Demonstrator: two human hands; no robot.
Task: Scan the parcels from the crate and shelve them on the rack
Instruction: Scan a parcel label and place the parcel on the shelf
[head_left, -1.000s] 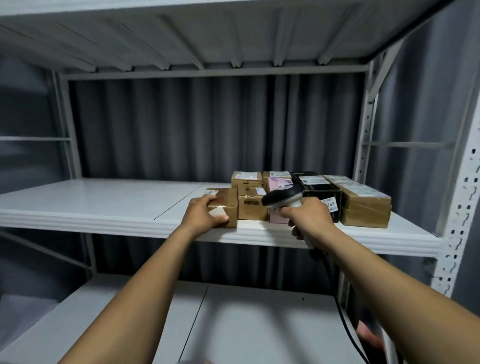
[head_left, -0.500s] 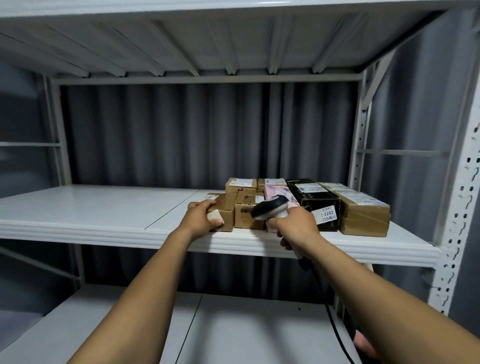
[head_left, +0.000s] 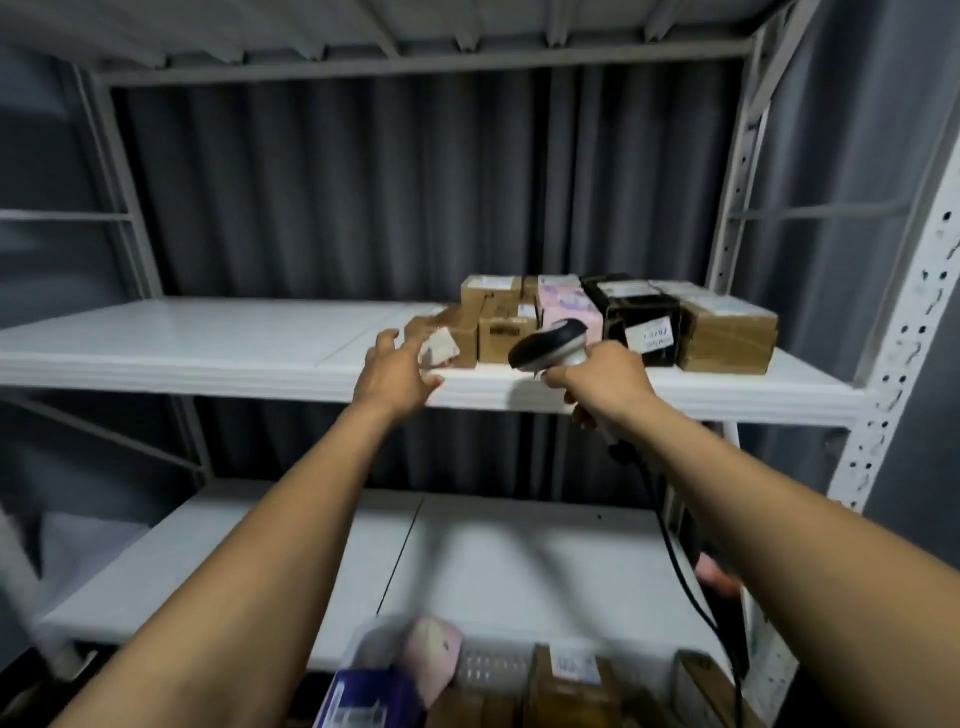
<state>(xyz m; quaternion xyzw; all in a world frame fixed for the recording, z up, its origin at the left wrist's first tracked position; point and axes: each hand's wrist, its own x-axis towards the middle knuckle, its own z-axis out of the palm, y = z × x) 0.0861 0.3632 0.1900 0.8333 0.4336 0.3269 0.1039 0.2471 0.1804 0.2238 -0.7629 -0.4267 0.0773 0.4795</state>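
Left hand (head_left: 397, 371) spread, empty, beside box (head_left: 441, 340); right hand (head_left: 605, 376) grips scanner (head_left: 550, 345); crate (head_left: 491, 667) lies below both.

I stand in a goods storeroom; before me is a white metal rack (head_left: 182, 338) with punched posts (head_left: 917, 312); labelled parcels (head_left: 727, 335) sit together on it; I hold a corded scanner (head_left: 550, 343); a crate (head_left: 488, 670) of more parcels is below; a grey curtain (head_left: 337, 182) hangs behind.
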